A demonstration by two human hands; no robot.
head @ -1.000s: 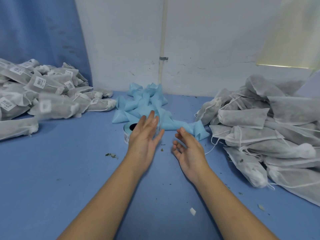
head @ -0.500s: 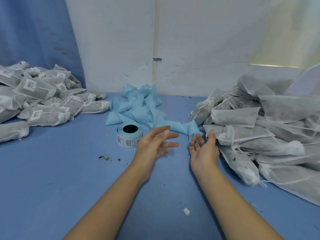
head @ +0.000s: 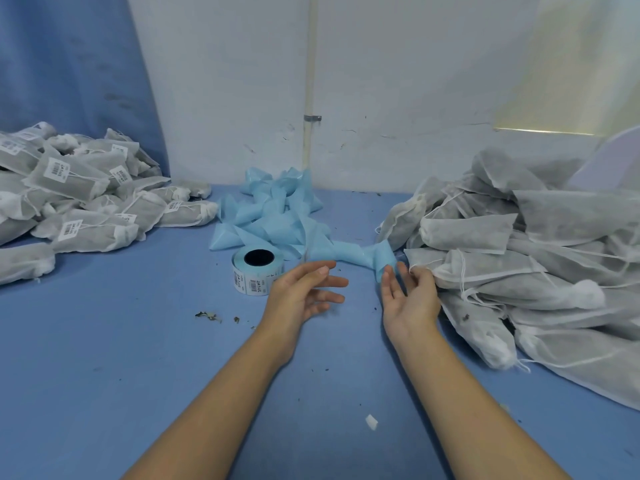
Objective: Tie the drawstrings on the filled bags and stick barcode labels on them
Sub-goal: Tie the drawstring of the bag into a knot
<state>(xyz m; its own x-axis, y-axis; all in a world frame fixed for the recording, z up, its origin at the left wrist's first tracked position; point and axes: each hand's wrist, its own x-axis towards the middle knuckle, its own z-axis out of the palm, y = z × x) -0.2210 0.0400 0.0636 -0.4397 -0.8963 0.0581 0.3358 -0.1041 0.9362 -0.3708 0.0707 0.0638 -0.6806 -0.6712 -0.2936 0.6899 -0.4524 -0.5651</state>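
A heap of filled white drawstring bags without labels (head: pixel 526 258) lies on the right of the blue table. My right hand (head: pixel 408 299) hovers open, palm up, its fingers close to the left edge of that heap. My left hand (head: pixel 304 292) hangs open over the table, empty, just right of the roll of barcode labels (head: pixel 257 270). On the left lies a pile of tied bags with barcode labels (head: pixel 83 206).
A tangle of light-blue label backing strip (head: pixel 277 216) runs from the roll toward the wall and curls over near my right hand. Small crumbs (head: pixel 207 316) and a white scrap (head: pixel 371 421) lie on the blue table (head: pixel 104 358). A white wall and pipe (head: pixel 311 81) stand behind.
Both hands have moved to the right, away from the label roll and toward the unlabelled heap. The view has swung slightly right as well.
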